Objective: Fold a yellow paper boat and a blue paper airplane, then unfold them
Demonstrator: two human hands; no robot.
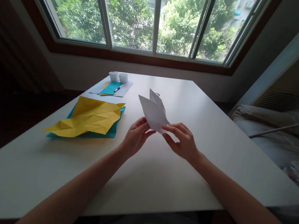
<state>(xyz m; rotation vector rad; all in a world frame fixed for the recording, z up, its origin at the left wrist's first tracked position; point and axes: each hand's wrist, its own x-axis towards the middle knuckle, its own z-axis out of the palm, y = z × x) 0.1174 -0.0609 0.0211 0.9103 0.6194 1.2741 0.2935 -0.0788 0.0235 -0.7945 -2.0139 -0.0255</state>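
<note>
A folded piece of white paper (154,114) is held up above the white table (168,182), its two pointed flaps standing upward and tilted to the left. My left hand (137,134) pinches its lower left edge between fingers and thumb. On the other side, my right hand (180,139) grips the lower right corner, fingertips on the near face and thumb below. The fingers partly cover the bottom of the paper. A small dark ring-shaped item (157,94) shows just behind the flaps, partly hidden.
Left of my hands lies a creased yellow sheet (92,118) over a teal sheet (112,131). Farther back are two white paper boxes (123,77), a teal paper piece (110,88), a pen (119,88) and white sheets (126,88). A covered sofa (260,132) stands at the right, beyond the table's edge.
</note>
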